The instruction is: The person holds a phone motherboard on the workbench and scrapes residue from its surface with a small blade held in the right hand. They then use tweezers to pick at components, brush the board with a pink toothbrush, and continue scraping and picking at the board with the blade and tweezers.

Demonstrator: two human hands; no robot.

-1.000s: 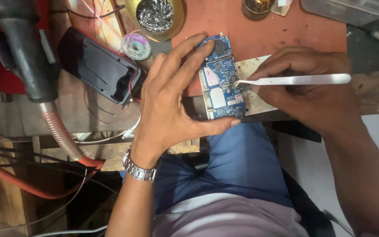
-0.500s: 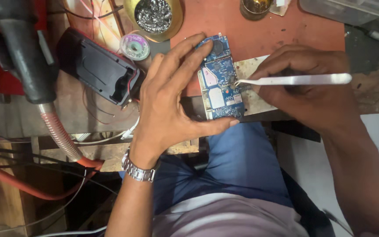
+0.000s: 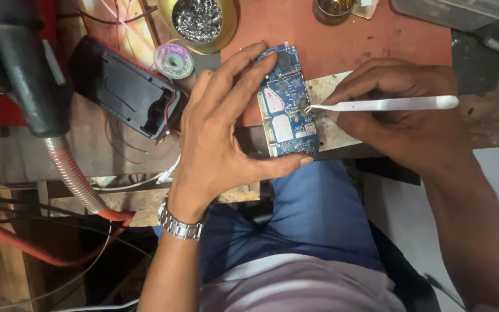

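A blue circuit board [image 3: 287, 107] with silver shields lies at the near edge of a red-brown work mat [image 3: 342, 40]. My left hand [image 3: 220, 133] grips the board from its left side, fingers across its top end and thumb under its near end. My right hand [image 3: 405, 115] holds silver tweezers [image 3: 382, 104] whose tips touch the board's right edge.
A black device shell [image 3: 125, 92] lies left of my left hand. A solder-wick spool [image 3: 173, 60] and a brass-wool tip cleaner [image 3: 199, 20] sit behind it. A black hot-air handle with a hose [image 3: 30, 75] stands at far left. A clear plastic box [image 3: 463, 11] is at top right.
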